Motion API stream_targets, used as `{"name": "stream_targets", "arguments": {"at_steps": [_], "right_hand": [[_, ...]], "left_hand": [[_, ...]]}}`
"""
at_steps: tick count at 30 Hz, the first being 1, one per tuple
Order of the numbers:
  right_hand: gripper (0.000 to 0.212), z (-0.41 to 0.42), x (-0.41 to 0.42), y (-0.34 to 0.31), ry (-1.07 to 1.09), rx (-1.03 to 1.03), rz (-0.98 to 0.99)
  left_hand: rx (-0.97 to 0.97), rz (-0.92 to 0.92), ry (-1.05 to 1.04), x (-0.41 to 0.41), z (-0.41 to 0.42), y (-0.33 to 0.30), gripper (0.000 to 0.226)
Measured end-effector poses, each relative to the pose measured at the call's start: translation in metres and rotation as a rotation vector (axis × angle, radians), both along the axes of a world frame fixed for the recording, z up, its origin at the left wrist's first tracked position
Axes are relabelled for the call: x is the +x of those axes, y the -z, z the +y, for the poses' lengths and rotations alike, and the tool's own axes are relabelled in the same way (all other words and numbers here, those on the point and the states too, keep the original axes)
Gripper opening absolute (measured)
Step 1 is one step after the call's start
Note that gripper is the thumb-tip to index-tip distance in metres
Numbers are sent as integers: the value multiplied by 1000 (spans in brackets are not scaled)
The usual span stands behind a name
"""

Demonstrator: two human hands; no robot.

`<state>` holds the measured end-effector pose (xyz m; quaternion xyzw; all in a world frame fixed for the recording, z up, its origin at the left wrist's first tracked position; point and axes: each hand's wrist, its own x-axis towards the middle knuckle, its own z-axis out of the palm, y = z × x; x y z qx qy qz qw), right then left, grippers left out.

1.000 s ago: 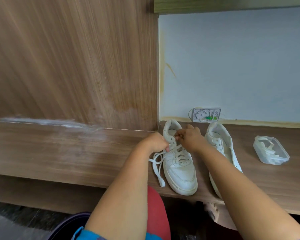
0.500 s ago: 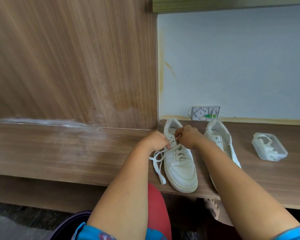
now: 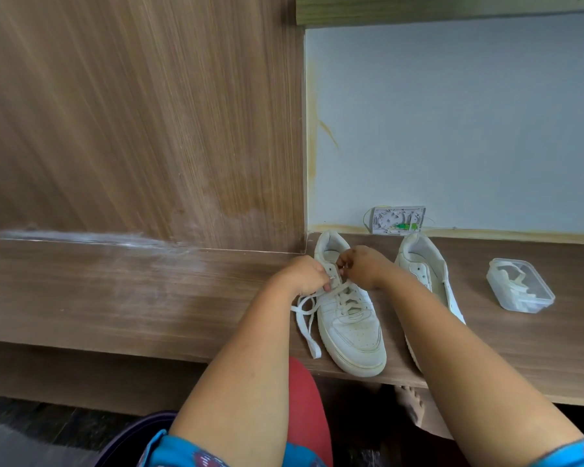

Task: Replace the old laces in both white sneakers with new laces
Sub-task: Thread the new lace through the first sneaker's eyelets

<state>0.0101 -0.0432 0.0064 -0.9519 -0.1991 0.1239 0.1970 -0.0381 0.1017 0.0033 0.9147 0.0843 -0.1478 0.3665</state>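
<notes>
On the worktop (image 3: pixel 149 298), the lace (image 3: pixel 305 318) of the left sneaker (image 3: pixel 349 318) is pinched near the top eyelets by both the left hand (image 3: pixel 305 276) and right hand (image 3: pixel 363 267); being limp and light, it is best gripped at its stiff tip.

brown wood-grain desk top (image 3: pixel 149 298), with a pale whitish smear along its back edge on the left. tall wood-grain panel (image 3: pixel 132 112) stands upright behind the left part of the desk. pale blue wall (image 3: pixel 452 112) to the right of the panel, yellowish staining down its left edge and along its base. small white box with an open face (image 3: pixel 398 220) sits against the wall base, green parts visible inside, thin wires at its sides. below the desk edge: red rounded object (image 3: pixel 305 399), dark floor (image 3: pixel 31 439), a bare foot (image 3: pixel 410 404).
</notes>
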Motion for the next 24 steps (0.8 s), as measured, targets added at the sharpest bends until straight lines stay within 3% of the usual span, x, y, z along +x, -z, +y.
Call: {"name": "stream_targets", "arguments": {"at_steps": [7,14,16,19,24], "right_hand": [[23,-1,2,3,-28,-26,9],[20,0,-3,6,-82,-155,-65],[15,-3,-7,8,-88,-118,-24],[29,-5,-16,12,-46,-42,-82],[15,-6,-29,23,139,236,-266]], "left_hand": [[104,-71,101,0,-7,-3,20],[37,-63,92,4,4,5,28],[-56,-38,12,7,5,9,39],[-131,-57,-137,11,0,9,59],[-53,-87,-128,16,-6,13,46]]}}
